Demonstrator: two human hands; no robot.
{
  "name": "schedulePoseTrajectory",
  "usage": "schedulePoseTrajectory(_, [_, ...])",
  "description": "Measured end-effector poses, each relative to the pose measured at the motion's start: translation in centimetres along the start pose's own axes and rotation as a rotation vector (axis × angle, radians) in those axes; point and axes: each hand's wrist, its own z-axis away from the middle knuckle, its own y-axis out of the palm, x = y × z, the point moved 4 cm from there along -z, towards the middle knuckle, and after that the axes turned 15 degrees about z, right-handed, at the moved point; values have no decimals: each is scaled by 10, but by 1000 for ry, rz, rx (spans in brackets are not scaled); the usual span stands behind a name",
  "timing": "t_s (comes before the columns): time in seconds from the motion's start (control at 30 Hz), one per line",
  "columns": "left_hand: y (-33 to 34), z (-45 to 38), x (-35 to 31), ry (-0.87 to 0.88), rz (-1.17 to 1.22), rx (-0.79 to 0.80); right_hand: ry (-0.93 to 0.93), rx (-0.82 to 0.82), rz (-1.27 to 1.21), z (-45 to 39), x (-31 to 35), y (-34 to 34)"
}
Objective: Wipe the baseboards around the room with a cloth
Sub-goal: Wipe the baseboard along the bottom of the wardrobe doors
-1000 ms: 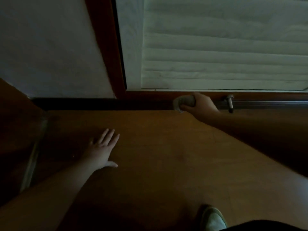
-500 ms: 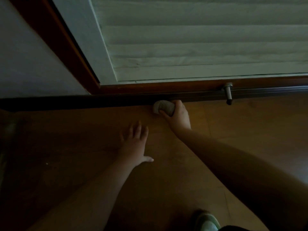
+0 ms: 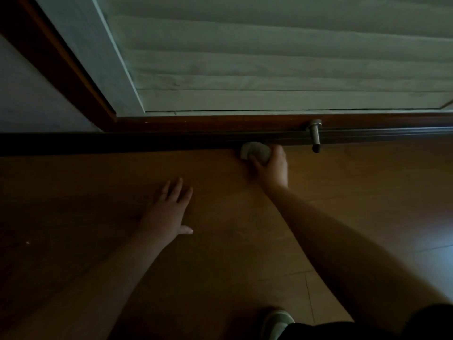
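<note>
Two bare forearms in view, no sleeves showing, no watch or bracelet on wrists. Left hand (image 3: 169, 212) bare, no glove; faint line across one finger, too dim to tell if ring. Right hand (image 3: 272, 165) bare, no glove. Shoe (image 3: 277, 322) at bottom edge: pale, greyish-white toe, rounded, light sole rim. Dark garment (image 3: 367, 331) along bottom right edge, black or near black, cut off by frame; kind of garment unclear in low light.
</note>
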Motion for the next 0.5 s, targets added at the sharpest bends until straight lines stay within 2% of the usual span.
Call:
schedulePoseTrajectory(0.17, [-2, 7, 10, 50, 3, 13, 164, -68, 14, -13, -40, -39])
schedulePoseTrajectory(0.33, [3, -2, 11, 61, -28, -45, 240, -98, -1, -21, -57, -63])
schedulePoseTrajectory(0.5, [11, 7, -17, 106, -26, -21, 236, -35, 107, 14, -77, -104])
